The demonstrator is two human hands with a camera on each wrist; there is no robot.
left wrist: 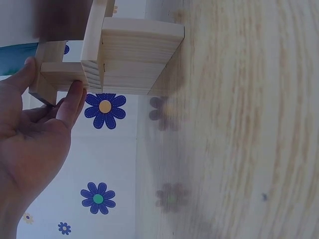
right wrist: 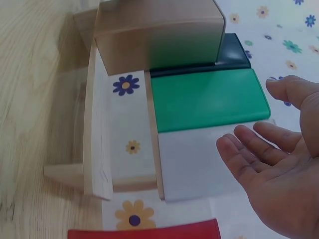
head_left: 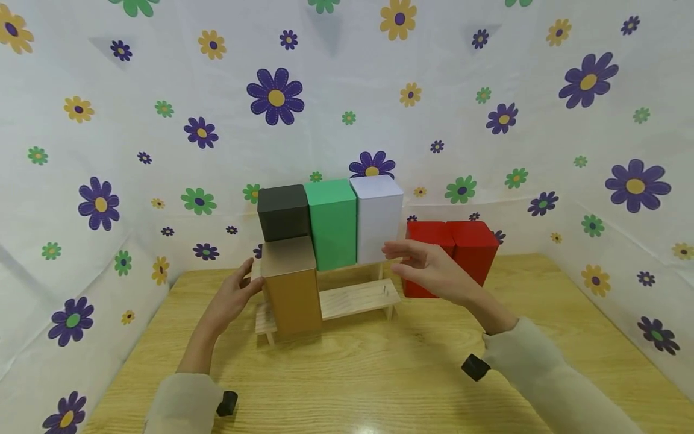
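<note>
A two-tiered wooden step rack (head_left: 355, 298) is being shown near the back edge of a wooden table (head_left: 379, 380). A tan box (head_left: 291, 283) is standing upright on the left end of the rack's lower step, its long axis vertical and its broad face turned toward the viewer. Black (head_left: 283, 212), green (head_left: 332, 223) and white (head_left: 378, 217) boxes are standing upright on the upper step, touching side by side. Two red boxes (head_left: 452, 250) are standing on the table just right of the rack.

The rack's left end is being touched by the left hand (head_left: 234, 296), fingers straight against the wood (left wrist: 60, 79). The right hand (head_left: 428, 268) is being held with fingers relaxed and spread, gripping nothing, just beside the white box (right wrist: 199, 159).

Judged from this, the rack is best being steadied from the left while the next box is being brought upright onto the free lower step, square against the tan box.
</note>
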